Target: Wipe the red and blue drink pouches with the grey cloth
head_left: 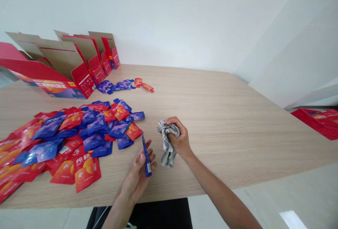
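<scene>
My left hand [139, 172] holds a blue pouch [146, 157] edge-on between thumb and fingers, near the front of the table. Just to its right, my right hand [179, 138] is closed around a crumpled grey striped cloth [169, 148], whose lower end hangs down. The two hands are apart, and the cloth does not touch the pouch. Left of my left hand lies a heap of red pouches [87, 171] and blue pouches [95, 141], overlapping one another.
Open red cartons [66, 87] stand in a row at the back left. Before them lie several small blue packets [124, 84] and orange-red packets [147, 87]. The wooden table [224, 127] meets a white wall behind. A red box [317, 120] sits beyond its right edge.
</scene>
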`<state>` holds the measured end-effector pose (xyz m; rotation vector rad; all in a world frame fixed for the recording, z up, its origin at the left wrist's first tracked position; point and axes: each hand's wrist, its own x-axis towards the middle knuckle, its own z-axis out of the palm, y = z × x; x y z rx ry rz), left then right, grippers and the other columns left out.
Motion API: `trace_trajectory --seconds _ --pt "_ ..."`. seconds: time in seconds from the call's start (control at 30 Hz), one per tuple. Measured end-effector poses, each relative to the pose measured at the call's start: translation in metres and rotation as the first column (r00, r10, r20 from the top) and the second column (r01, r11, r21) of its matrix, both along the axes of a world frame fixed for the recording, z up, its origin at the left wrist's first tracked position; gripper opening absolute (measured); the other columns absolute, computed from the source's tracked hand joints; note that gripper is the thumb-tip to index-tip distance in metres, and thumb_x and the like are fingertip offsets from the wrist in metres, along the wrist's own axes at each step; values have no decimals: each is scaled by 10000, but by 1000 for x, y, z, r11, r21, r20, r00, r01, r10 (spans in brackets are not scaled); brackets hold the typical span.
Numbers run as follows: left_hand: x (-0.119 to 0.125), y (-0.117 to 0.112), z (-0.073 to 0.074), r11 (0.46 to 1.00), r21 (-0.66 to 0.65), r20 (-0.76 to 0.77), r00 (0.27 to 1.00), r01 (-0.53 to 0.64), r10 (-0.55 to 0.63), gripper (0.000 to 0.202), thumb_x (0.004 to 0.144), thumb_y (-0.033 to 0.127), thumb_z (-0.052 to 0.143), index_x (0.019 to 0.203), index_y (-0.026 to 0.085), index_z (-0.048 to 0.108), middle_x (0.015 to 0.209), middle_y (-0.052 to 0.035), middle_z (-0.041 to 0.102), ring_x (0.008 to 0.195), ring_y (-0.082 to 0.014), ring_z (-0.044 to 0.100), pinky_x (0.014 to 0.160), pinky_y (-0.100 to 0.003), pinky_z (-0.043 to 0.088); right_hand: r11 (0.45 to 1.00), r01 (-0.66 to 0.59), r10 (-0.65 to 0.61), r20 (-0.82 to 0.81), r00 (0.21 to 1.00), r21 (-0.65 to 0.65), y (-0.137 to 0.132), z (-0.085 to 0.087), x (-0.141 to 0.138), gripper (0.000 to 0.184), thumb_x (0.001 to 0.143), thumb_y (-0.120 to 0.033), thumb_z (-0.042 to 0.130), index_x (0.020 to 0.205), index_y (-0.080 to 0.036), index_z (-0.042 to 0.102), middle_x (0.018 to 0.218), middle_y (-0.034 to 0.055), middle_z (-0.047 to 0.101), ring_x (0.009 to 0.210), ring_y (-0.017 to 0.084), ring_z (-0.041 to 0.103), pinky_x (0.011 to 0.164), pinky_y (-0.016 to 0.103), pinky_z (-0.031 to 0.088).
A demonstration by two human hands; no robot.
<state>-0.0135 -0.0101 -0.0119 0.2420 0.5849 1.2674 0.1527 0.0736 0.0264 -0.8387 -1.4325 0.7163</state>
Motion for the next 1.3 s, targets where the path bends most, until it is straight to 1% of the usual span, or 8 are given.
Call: trace_trajectory --seconds 0.17,0.33,0.43,0.57,0.8,1.07,1.17,1.3 --pt "0 6 -1 986 -117 -37 993 -115 111 276 775 217 881 1018 227 749 1037 -21 715 917 -129 694 714 -198 551 993 -98 96 28 995 62 -3 3 2 112 828 -219 644 939 -216 646 989 43 627 927 194 631 844 313 525" --pt "6 12 15 964 -190 -70 982 -186 175 238 896 148 723 1128 194 747 1127 -62 776 1037 -191 728 903 -305 593 945 -226 186 180 966 236 -14 8 0 143 935 -371 706 987 -238 708 1008 56 615 921 205 626 844 340 549" --pt "13 13 20 962 -139 -33 972 -234 231 235 984 229 622 1177 173 743 1080 -68 789 1043 -198 727 956 -335 582 907 -306 178 395 901 288 -18 5 -4 97 978 -289 663 1057 -257 710 1045 64 616 975 211 621 878 346 548" --pt "19 13 20 951 -166 -4 965 -260 263 322 1031 351 553 1123 126 765 1024 -86 794 983 -194 731 1000 -352 564 885 -415 177 672 719 211 -17 -7 -12 168 940 -172 679 1092 -243 693 1091 81 619 1050 232 609 958 379 537" --pt "5 21 19 948 -104 22 953 -300 304 411 960 467 642 1195 150 755 1144 -108 783 1186 -280 690 1052 -419 540 836 -546 355 714 604 46 -15 -14 -15 177 918 -191 736 1085 -222 684 1121 70 599 1087 205 606 1018 331 514" --pt "39 -10 2 990 -63 -57 991 -127 123 439 858 475 785 1218 225 764 1248 -85 762 1290 -290 628 1155 -451 446 969 -213 140 432 891 126 -15 -8 -11 134 989 -315 618 1072 -229 679 1073 71 568 1028 228 600 945 362 535" --pt "50 -19 -4 996 -39 -25 996 -81 80 458 883 459 767 1286 242 737 1257 -91 759 1304 -284 618 1171 -466 424 984 -121 63 382 922 128 -13 -6 -9 160 978 -359 620 1046 -226 677 1050 66 559 999 232 602 920 371 543" --pt "49 -18 -2 979 -146 -21 990 -141 139 348 933 410 705 1222 224 762 1239 -90 765 1281 -272 637 1153 -452 452 974 -209 152 435 887 87 -13 -7 -9 129 942 -276 646 1054 -225 685 1068 66 556 984 221 600 915 357 542"
